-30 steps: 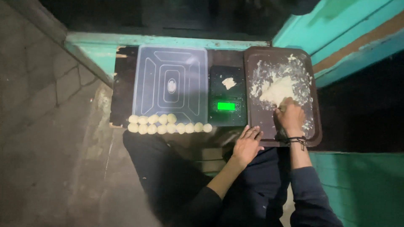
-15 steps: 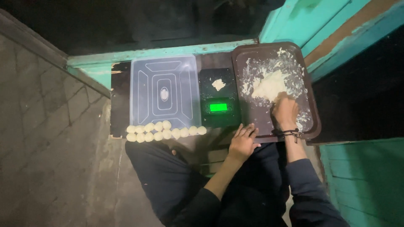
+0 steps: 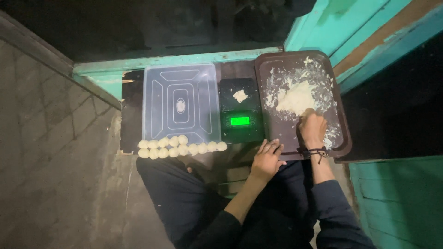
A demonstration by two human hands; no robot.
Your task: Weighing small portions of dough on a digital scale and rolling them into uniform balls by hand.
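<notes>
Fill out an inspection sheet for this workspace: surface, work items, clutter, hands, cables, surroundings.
Surface: dark board laid across a teal ledge, its left edge chipped.
Work items: brown tray with a dough mass and smeared scraps; black scale with a lit green display, a small dough piece on its platform; clear plastic lid; dough balls in two rows along the near edge.
Clutter: loose dough bits across the tray.
Hands: right hand pressed at the dough mass, cord band on the wrist; left hand rests at the tray's near left corner, holding nothing.
Cables: nothing seen.
Surroundings: grey paved floor at left, teal wall panels at right, darkness beyond.
</notes>
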